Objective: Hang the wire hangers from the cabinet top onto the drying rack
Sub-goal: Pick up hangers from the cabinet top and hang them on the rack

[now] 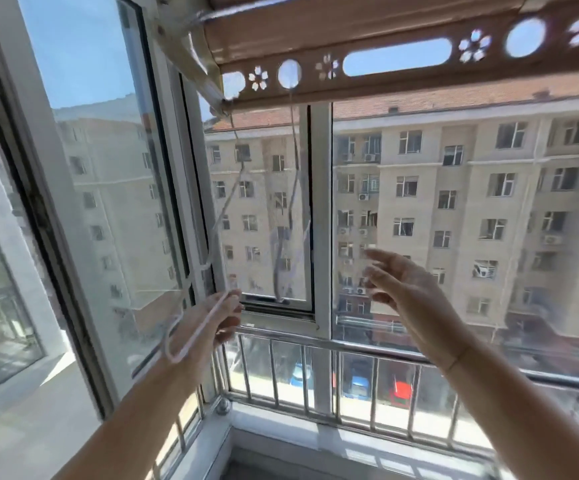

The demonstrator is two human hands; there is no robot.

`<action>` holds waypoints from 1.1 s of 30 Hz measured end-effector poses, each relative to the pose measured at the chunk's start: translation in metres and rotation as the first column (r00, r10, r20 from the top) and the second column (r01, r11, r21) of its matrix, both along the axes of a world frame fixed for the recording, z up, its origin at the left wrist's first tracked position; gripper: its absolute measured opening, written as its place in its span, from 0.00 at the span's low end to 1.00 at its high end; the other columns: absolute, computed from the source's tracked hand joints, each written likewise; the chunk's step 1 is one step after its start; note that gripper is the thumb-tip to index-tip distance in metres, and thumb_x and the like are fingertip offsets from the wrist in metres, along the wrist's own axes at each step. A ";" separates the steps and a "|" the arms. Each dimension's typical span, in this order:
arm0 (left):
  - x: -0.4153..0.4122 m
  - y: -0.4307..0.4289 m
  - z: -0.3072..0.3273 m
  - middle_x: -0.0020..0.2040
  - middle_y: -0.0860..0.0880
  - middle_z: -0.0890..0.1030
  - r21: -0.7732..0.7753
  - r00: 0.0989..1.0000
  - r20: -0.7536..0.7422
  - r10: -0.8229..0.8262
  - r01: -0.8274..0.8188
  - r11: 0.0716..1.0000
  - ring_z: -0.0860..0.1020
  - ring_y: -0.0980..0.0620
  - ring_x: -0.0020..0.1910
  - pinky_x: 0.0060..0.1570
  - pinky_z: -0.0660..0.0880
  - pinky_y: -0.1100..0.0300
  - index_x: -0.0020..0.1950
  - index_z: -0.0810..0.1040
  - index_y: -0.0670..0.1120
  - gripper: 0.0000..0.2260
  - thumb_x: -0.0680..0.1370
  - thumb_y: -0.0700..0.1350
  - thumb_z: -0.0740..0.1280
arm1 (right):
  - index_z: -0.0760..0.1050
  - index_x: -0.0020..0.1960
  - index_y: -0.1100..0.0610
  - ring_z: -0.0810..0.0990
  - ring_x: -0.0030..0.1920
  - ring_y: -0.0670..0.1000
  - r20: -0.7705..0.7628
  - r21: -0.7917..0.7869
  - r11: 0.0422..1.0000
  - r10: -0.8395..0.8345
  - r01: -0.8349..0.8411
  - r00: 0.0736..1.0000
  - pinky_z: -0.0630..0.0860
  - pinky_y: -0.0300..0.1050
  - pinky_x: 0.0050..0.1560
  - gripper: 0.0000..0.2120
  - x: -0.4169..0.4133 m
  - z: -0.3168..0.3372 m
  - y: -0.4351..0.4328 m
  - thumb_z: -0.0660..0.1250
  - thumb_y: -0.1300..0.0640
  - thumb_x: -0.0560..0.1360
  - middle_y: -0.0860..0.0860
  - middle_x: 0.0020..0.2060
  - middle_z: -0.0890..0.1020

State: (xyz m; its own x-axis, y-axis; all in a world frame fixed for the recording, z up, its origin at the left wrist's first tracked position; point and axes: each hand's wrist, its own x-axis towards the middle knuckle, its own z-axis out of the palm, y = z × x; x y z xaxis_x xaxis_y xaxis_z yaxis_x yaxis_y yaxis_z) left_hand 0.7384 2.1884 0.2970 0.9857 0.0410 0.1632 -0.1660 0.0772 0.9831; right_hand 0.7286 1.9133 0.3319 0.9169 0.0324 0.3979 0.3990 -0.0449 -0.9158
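The drying rack [402,80], a brown bar pierced with round, oval and flower-shaped holes, runs across the top of the head view. A blurred wire hanger [283,244] hangs from one round hole near its left end. My left hand [225,317] pinches a white wire hanger [191,337], whose rounded end loops below my wrist. A thin line of wire rises from there toward the rack's left end. My right hand [405,292] is raised in front of the window pane with fingers spread, holding nothing. The cabinet top is out of sight.
An open window sash [90,202] angles inward on the left. The white window frame [321,220] stands straight ahead, with a metal railing [315,375] below it and a white sill [315,441] at the bottom. Apartment buildings show through the glass.
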 end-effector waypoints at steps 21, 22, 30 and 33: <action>-0.078 -0.436 -0.081 0.62 0.51 0.78 0.138 0.769 -0.121 -0.628 0.639 0.756 0.75 0.53 0.61 0.58 0.71 0.57 0.68 0.69 0.51 0.25 0.71 0.49 0.69 | 0.60 0.71 0.47 0.70 0.62 0.49 -0.099 -0.188 0.823 -0.559 0.536 0.823 0.69 0.42 0.60 0.34 -0.194 -0.128 -0.363 0.71 0.51 0.69 0.50 0.63 0.71; -0.085 -0.457 -0.084 0.62 0.51 0.77 0.138 0.749 -0.125 -0.651 0.663 0.736 0.75 0.53 0.61 0.58 0.71 0.57 0.69 0.68 0.51 0.25 0.72 0.48 0.68 | 0.59 0.72 0.48 0.70 0.63 0.49 -0.110 -0.180 0.807 -0.585 0.563 0.804 0.69 0.42 0.61 0.35 -0.207 -0.133 -0.382 0.71 0.52 0.69 0.51 0.63 0.71; -0.143 -0.628 -0.103 0.62 0.50 0.77 0.145 0.568 -0.153 -0.809 0.822 0.550 0.76 0.55 0.59 0.58 0.72 0.59 0.70 0.67 0.49 0.26 0.73 0.45 0.68 | 0.61 0.70 0.48 0.71 0.62 0.49 -0.193 -0.136 0.637 -0.768 0.759 0.610 0.69 0.41 0.60 0.32 -0.309 -0.162 -0.517 0.72 0.57 0.70 0.51 0.62 0.72; -0.160 -0.687 -0.110 0.62 0.50 0.77 0.146 0.492 -0.167 -0.855 0.870 0.472 0.77 0.57 0.57 0.55 0.73 0.62 0.70 0.67 0.47 0.23 0.75 0.42 0.67 | 0.61 0.70 0.49 0.71 0.63 0.48 -0.211 -0.141 0.546 -0.832 0.826 0.513 0.69 0.38 0.59 0.32 -0.341 -0.169 -0.556 0.71 0.58 0.70 0.51 0.63 0.71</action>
